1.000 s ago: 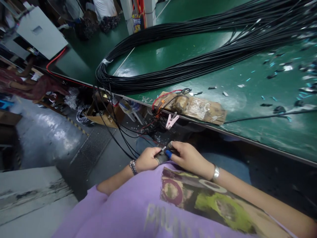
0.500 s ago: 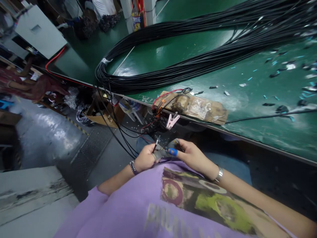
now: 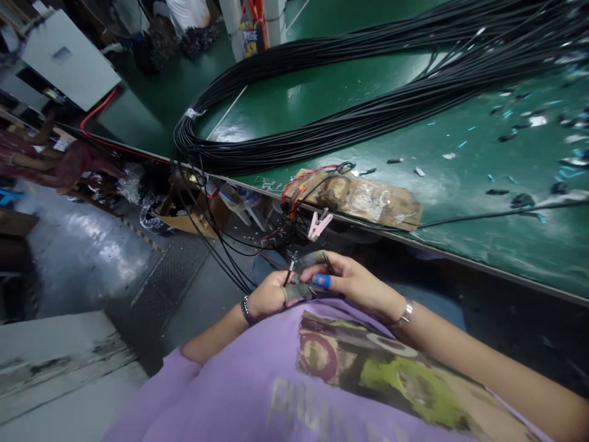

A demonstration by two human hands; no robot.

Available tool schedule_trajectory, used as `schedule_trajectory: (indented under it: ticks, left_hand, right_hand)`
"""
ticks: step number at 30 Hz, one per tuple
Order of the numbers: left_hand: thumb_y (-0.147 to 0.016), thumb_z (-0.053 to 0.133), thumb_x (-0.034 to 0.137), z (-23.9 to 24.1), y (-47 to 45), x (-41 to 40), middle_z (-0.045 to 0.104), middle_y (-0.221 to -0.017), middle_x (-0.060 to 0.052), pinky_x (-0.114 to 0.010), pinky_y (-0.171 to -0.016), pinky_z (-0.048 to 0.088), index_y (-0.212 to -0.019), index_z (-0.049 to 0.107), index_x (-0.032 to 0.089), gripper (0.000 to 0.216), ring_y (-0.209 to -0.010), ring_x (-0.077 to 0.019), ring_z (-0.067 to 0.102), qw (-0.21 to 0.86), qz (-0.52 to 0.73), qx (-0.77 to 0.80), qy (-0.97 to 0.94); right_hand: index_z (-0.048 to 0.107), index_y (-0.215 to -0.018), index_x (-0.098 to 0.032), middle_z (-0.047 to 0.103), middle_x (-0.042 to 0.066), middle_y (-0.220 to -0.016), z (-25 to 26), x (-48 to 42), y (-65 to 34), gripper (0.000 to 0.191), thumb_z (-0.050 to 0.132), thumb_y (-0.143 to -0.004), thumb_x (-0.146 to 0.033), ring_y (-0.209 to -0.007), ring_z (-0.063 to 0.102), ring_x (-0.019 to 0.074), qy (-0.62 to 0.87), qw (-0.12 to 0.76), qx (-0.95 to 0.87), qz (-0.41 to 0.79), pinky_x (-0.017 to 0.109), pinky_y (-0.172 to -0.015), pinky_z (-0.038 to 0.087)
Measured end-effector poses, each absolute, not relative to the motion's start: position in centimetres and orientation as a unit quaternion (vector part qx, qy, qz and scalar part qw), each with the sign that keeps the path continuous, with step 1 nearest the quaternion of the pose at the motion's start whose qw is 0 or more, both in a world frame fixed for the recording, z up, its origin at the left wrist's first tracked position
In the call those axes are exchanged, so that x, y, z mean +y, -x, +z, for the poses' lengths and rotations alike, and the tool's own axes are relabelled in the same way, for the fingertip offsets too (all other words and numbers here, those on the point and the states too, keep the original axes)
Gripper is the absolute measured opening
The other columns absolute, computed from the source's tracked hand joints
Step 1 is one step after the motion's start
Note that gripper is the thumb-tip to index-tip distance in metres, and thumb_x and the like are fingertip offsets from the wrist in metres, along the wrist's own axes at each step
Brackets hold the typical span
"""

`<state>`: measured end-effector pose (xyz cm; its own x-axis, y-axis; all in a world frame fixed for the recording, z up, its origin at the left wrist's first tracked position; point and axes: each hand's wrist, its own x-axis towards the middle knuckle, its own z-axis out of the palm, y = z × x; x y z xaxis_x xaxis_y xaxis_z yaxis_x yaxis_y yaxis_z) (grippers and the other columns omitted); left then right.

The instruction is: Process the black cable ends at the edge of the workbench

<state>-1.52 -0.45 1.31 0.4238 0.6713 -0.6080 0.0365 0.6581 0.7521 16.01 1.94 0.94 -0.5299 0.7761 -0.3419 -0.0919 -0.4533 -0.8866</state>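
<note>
In front of my purple shirt, my left hand point(image 3: 270, 293) is closed around a black cable point(image 3: 289, 273), whose pale-tipped end sticks up past the thumb. Close beside it, my right hand point(image 3: 356, 285) is also closed, with blue tape on one digit and grey wrapping on a fingertip. A thin dark piece point(image 3: 328, 264) shows between its fingers; its kind is unclear. The fingertips of both hands nearly meet, and what lies between them is too small to make out. Several black cables point(image 3: 225, 261) hang from the bench edge down toward my left hand.
A large coil of black cable point(image 3: 276, 150) lies on the green bench point(image 3: 460, 245). At its edge sit a worn wooden block point(image 3: 372, 202), wires and a pink clip point(image 3: 318, 225). Scraps litter the right side. A cardboard box point(image 3: 197, 215) stands below; another person point(image 3: 55, 153) sits far left.
My right hand's fingers have lifted and shifted, and the thin dark piece now shows between them. The left hand stays in place, still holding the cable. The view has shifted slightly.
</note>
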Motion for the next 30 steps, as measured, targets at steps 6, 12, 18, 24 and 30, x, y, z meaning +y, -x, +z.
schedule_trajectory:
  ticks: [6,12,18,24,30]
  left_hand:
    - [-0.049,0.076,0.052,1.5,1.4,-0.4,0.037,-0.04,0.008,-0.019,-0.039,0.018,-0.051,0.043,0.015,0.05,-0.037,-0.0012,0.026,0.769,0.216,0.494,-0.343]
    - [-0.052,0.074,0.055,1.0,1.5,-0.5,0.038,-0.039,0.008,-0.019,-0.035,0.015,-0.055,0.044,0.016,0.049,-0.032,-0.0015,0.026,0.751,0.221,0.515,-0.349]
    - [-0.059,0.069,0.059,0.7,1.4,-0.5,0.039,-0.039,0.008,-0.02,-0.033,0.012,-0.056,0.044,0.017,0.049,-0.029,-0.0014,0.024,0.727,0.236,0.532,-0.364]
    - [-0.059,0.07,0.057,0.4,1.4,-0.3,0.039,-0.04,0.009,-0.019,-0.032,0.012,-0.059,0.043,0.017,0.048,-0.03,-0.001,0.023,0.722,0.253,0.53,-0.366]
    - [-0.062,0.068,0.055,0.1,1.3,-0.4,0.039,-0.039,0.009,-0.019,-0.03,0.011,-0.06,0.044,0.017,0.045,-0.028,-0.0015,0.022,0.722,0.25,0.533,-0.363]
  right_hand:
    - [0.059,-0.079,-0.017,0.067,0.003,-0.075,0.3,1.9,-15.6,0.036,0.076,-0.058,-0.041,-0.066,0.059,0.013,0.415,0.291,-0.392,0.768,0.025,-0.06,0.047]
    - [0.061,-0.081,-0.019,0.068,0.003,-0.076,-0.2,1.4,-15.9,0.024,0.067,-0.068,-0.037,-0.069,0.06,0.0154,0.423,0.308,-0.526,0.67,0.03,-0.066,0.049]
    - [0.064,-0.086,-0.021,0.069,0.004,-0.081,-0.1,1.1,-16.3,0.017,0.053,-0.076,-0.028,-0.073,0.062,0.0177,0.425,0.324,-0.661,0.527,0.031,-0.071,0.05]
    - [0.059,-0.095,-0.021,0.069,0.005,-0.087,0.3,1.4,-16.1,0.024,0.06,-0.074,-0.032,-0.078,0.064,0.0194,0.432,0.35,-0.642,0.529,0.033,-0.072,0.052]
    - [0.058,-0.089,-0.022,0.068,0.003,-0.078,-0.2,1.2,-15.9,0.016,0.057,-0.076,-0.03,-0.068,0.063,0.0175,0.461,0.364,-0.627,0.511,0.03,-0.065,0.052]
